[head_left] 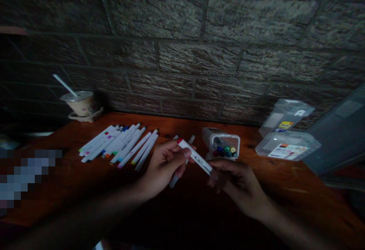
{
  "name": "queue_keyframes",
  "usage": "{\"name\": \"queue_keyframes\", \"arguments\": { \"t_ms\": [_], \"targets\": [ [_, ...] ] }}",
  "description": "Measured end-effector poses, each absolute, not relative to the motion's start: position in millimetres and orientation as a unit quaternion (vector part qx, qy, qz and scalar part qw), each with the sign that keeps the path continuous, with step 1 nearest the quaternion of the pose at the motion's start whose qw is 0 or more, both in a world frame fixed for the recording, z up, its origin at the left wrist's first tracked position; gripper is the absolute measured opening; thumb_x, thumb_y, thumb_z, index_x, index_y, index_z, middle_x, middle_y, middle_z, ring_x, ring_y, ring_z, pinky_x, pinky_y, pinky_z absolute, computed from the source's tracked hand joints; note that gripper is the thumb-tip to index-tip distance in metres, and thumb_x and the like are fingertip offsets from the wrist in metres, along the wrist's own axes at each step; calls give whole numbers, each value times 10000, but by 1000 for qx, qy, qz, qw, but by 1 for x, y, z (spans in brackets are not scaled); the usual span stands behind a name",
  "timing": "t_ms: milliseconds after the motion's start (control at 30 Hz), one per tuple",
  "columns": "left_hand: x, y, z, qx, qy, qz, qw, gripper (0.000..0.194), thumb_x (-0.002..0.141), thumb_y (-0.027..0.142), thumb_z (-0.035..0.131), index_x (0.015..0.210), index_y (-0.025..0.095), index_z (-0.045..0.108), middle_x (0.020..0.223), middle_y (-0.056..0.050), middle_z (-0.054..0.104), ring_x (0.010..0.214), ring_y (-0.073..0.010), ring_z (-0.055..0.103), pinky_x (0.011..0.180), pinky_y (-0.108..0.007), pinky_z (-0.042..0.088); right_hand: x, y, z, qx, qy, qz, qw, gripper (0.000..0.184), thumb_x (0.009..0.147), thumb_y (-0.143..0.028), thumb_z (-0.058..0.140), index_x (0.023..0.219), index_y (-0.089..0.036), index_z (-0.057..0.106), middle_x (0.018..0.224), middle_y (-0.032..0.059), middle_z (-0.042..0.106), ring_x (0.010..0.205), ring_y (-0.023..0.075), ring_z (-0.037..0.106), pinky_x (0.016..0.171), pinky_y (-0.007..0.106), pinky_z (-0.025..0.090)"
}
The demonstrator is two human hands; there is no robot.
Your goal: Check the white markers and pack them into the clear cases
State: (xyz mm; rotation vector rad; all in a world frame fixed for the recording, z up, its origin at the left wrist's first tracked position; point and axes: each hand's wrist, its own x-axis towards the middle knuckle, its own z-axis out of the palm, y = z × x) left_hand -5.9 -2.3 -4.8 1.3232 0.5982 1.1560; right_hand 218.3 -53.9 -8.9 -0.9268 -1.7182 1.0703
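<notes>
Between my two hands is a white marker point(199, 161) with a red end, tilted down to the right. My left hand point(168, 162) pinches it near the red end. The fingers of my right hand point(238, 183) are closed on its lower end. Under my left hand lie a couple of other white markers point(173, 180), partly hidden. Left of my hands, several white markers point(125, 143) with coloured ends lie side by side on the wooden table. Just beyond my right hand, a clear plastic case point(209, 138) lies on its side, with several markers point(226, 150) inside, coloured ends facing me.
A lidded cup with a straw point(81, 102) stands in a carton holder point(85, 117) at the back left. Two clear plastic containers point(288, 145) with labels are at the right, by a grey panel point(339, 124). A brick wall point(182, 52) rises behind the table point(285, 181).
</notes>
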Motion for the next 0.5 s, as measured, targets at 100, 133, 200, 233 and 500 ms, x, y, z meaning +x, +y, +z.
{"name": "queue_keyframes", "arguments": {
  "t_ms": [100,133,200,233,500],
  "targets": [
    [-6,2,-6,543,262,527,599,252,933,377,742,875,133,722,667,12,673,438,-32,460,437,-162,324,218,-56,-9,-378,-647,470,466,197,997,-324,663,1163,-245,731,819,32,778,667,133,710,553,205,570],
    [-6,2,-5,534,266,533,600,250,931,369,744,853,134,709,670,13,677,435,-31,460,434,-161,320,217,-56,-8,-381,-640,471,471,195,986,-323,680,1157,-240,725,824,36,782,665,134,713,550,204,574],
    [-4,3,-3,521,271,542,601,253,926,368,745,835,138,693,670,17,677,428,-32,458,425,-162,311,216,-56,-5,-391,-644,453,477,195,951,-302,726,1131,-226,723,819,38,781,636,130,699,533,202,567],
    [-3,3,-2,518,273,545,600,257,921,371,748,829,139,688,670,18,677,425,-33,457,423,-163,310,216,-56,-3,-397,-649,436,481,204,927,-286,751,1118,-221,723,815,37,778,622,127,686,522,200,560],
    [-5,1,-3,527,276,536,599,211,894,353,761,861,154,697,579,36,628,413,-52,453,424,-175,312,215,-52,1,-413,-611,406,540,170,861,-255,798,1000,-207,714,706,8,748,513,123,636,449,205,540]
  ]
}}
